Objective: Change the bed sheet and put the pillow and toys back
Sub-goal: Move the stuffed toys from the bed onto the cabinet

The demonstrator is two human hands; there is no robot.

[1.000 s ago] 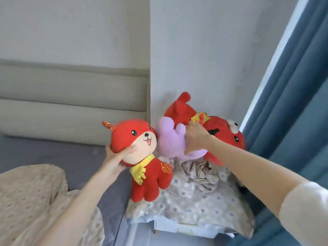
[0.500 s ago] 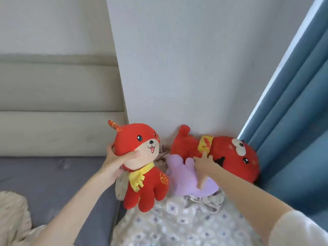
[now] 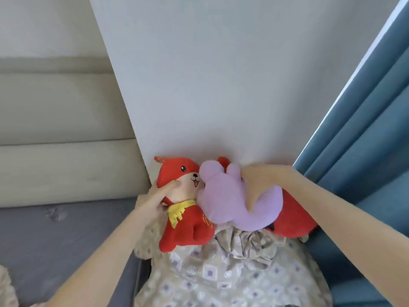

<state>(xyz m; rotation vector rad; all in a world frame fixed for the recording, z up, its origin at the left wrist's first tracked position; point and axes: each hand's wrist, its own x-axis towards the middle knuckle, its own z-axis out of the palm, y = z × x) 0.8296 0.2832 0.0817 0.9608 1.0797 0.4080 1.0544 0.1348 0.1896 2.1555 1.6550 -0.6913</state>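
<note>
Red plush is filling my left hand (image 3: 155,200): I am gripping the red dog toy (image 3: 188,227) at its cheek and neck, my thumb lying across the side of its face. The dog is sitting upright with its back near the white wall (image 3: 210,74), its yellow scarf hanging down its chest. My right hand (image 3: 261,182) is clutching the purple toy (image 3: 223,204), fingers digging into its soft body. I am holding that toy at the dog's three o'clock, touching its muzzle. The purple toy is lying over a second red toy (image 3: 292,220), which is showing at its four o'clock, close beside the blue curtain (image 3: 365,129). A small red part is also poking out at the purple toy's twelve o'clock. All three toys are sitting on crumpled patterned bedding (image 3: 232,280), which is heaped at six o'clock in my view. The grey mattress (image 3: 55,240) is stretching away at eight o'clock, just beside the heap. The beige padded headboard (image 3: 62,129) is standing behind it at nine o'clock. I cannot tell what is carrying the bedding.
</note>
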